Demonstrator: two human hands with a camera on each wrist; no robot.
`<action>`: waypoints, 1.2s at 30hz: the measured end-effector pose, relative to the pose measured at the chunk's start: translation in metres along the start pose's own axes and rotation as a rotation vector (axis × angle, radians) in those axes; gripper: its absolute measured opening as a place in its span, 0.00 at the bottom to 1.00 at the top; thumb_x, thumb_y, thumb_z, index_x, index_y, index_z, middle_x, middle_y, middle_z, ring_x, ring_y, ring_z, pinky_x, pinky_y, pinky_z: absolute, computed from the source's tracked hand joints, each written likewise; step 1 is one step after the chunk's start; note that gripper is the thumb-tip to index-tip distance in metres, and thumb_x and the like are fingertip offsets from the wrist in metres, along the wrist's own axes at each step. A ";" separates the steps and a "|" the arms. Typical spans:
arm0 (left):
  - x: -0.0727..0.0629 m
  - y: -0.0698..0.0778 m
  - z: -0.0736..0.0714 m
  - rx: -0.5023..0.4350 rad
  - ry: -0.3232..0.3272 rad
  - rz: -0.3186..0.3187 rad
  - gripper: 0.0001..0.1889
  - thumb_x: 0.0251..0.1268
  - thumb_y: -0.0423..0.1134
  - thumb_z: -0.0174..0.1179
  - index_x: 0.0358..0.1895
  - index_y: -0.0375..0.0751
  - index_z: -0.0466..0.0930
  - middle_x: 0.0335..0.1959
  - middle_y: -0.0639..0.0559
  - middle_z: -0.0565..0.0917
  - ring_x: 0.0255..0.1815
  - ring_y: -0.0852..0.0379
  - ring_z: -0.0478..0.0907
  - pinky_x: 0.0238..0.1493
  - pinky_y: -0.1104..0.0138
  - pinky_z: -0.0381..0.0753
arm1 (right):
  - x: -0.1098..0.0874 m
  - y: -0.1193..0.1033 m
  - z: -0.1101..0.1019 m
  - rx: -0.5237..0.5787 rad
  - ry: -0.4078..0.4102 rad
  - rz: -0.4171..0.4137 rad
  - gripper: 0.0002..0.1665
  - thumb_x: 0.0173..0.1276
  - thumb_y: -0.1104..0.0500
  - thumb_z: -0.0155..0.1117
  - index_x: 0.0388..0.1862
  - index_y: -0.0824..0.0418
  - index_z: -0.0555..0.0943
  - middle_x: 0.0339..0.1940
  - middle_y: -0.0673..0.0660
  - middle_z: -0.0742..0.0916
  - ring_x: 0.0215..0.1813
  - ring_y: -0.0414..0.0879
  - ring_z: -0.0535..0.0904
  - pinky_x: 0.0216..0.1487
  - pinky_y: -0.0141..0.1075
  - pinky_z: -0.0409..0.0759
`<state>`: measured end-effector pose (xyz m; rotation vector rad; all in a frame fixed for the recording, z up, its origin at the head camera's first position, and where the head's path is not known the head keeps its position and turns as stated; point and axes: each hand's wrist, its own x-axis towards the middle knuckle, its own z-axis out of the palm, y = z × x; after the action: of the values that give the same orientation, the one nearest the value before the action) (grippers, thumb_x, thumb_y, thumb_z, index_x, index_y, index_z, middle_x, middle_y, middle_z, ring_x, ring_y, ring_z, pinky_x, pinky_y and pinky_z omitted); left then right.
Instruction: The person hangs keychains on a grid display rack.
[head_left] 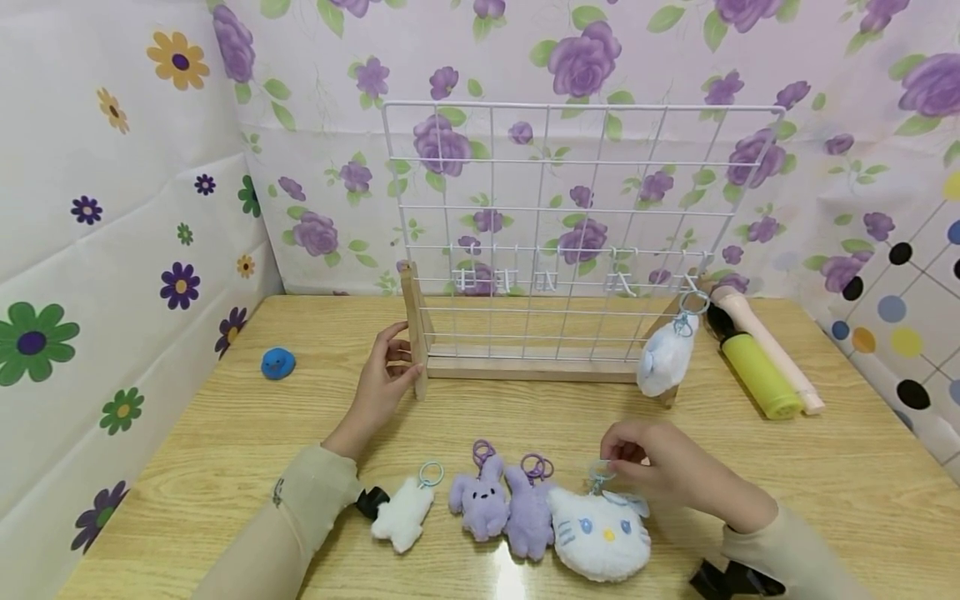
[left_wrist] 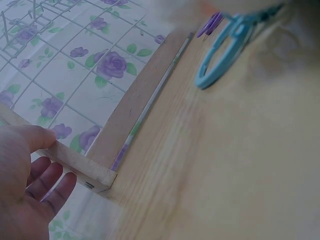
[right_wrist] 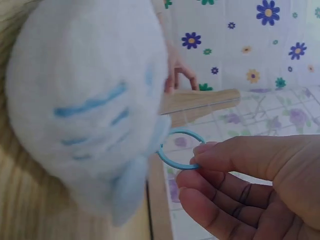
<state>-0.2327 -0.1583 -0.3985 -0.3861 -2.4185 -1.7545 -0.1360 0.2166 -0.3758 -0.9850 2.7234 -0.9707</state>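
Note:
My right hand (head_left: 660, 458) pinches the light blue ring (right_wrist: 182, 165) of a white cat-head plush keychain (head_left: 600, 537) between thumb and index finger. The plush has blue eyes, a yellow nose and a blue bow; its cheek marks show close up in the right wrist view. At the rack's left end my left hand (head_left: 386, 379) grips the wooden post (left_wrist: 82, 167), thumb on one side and fingers on the other. This post and a wooden bar carry a white wire grid rack (head_left: 547, 208) with several white hooks (head_left: 547, 281). One white-and-blue plush keychain (head_left: 666, 358) hangs at its right end.
Left of the cat plush lie two purple plush keychains (head_left: 483, 504) and a white one (head_left: 405, 515) with a blue ring. A small blue toy (head_left: 277, 363) sits at the table's left. Beyond the rack's right post lie a yellow-green cylinder (head_left: 761, 375) and a pale pink tube (head_left: 772, 350).

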 end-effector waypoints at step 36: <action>0.009 -0.033 0.002 0.006 0.017 0.034 0.34 0.66 0.29 0.59 0.72 0.48 0.56 0.54 0.38 0.72 0.51 0.45 0.74 0.50 0.69 0.75 | 0.004 -0.034 -0.074 -0.140 0.137 -0.161 0.08 0.63 0.64 0.67 0.35 0.50 0.80 0.31 0.39 0.82 0.32 0.28 0.75 0.31 0.27 0.77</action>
<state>-0.2506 -0.1652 -0.4268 -0.4075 -2.3901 -1.7292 -0.1417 0.2334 -0.2965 -1.2224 2.8960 -0.9128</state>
